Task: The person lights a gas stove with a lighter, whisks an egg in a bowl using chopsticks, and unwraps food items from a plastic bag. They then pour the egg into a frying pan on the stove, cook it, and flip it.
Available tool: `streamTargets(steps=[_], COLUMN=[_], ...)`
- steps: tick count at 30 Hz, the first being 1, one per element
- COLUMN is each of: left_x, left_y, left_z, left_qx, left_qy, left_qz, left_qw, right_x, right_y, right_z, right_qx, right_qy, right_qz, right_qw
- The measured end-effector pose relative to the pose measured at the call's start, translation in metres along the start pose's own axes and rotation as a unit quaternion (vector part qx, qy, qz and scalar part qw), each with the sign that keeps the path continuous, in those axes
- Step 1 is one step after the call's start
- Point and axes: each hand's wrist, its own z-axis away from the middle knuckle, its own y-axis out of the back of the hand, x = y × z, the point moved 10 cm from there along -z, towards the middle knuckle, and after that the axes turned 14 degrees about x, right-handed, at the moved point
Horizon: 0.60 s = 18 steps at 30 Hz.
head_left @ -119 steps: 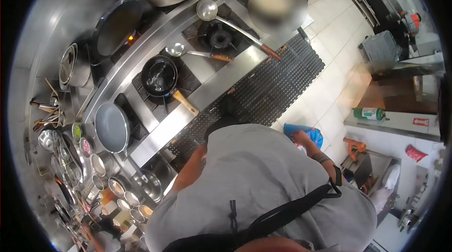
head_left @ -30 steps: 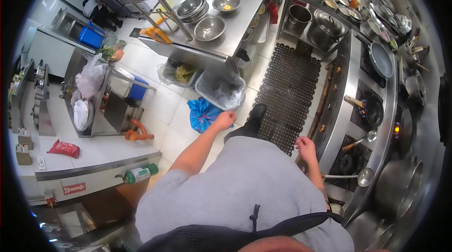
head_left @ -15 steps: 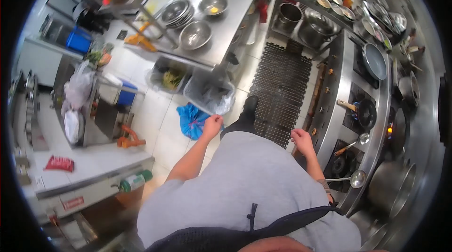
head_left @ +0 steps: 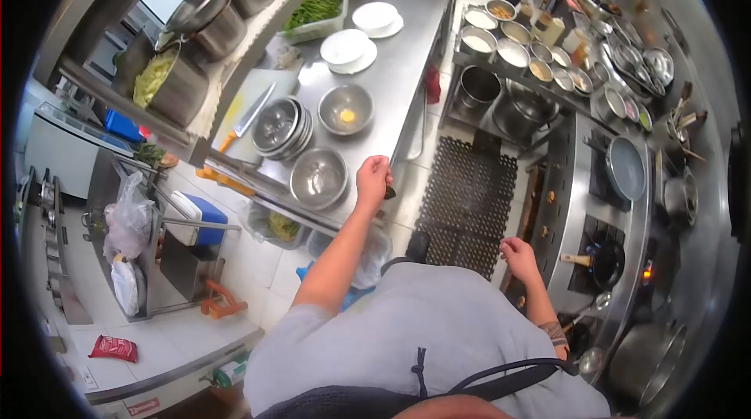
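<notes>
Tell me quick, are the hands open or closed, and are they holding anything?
Left hand: curled closed; I can't see anything held in it.
Right hand: loosely open, fingers bent; nothing seen in it.

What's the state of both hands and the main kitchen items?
Left hand, fingers curled, nothing visibly held
Right hand, half-open, nothing visibly held
Front bowl, upright, uncovered
Rear bowl, upright, something yellow inside
Bowl stack, nested, upright
Knife, lying, blade bare
Greens tub, open, filled
Grey pan, uncovered, looks empty
Black pan, uncovered
Wall-side burner, lit
Red packet, lying flat
</notes>
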Motion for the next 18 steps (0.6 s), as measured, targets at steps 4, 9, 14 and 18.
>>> streamTargets(steps=[4,9,14,18], left_x=[0.019,0.018,-0.025,-0.05], left_y=[-0.015,-0.025,-0.066,-0.12], left_z=[-0.053,-0.076,-0.065,-0.058], left_qx=[-0.01,0.022,0.012,-0.022], left_qy=[0.032,0.032,0.16,0.146], left_qz=[0.074,0.044,0.049,-0.066], left_qw=[0.997,0.998,0.986,0.987], right_x=[-0.002,0.004,-0.056,-0.081], right_y=[0.001,-0.012,0.019,0.036], right_z=[-0.033,-0.09,-0.165,-0.242], right_qx=[0.023,-0.014,0.039,0.024], right_qy=[-0.041,-0.049,0.12,0.138], right_qz=[-0.061,-0.097,-0.023,-0.038], right_qw=[0.997,0.994,0.992,0.989])
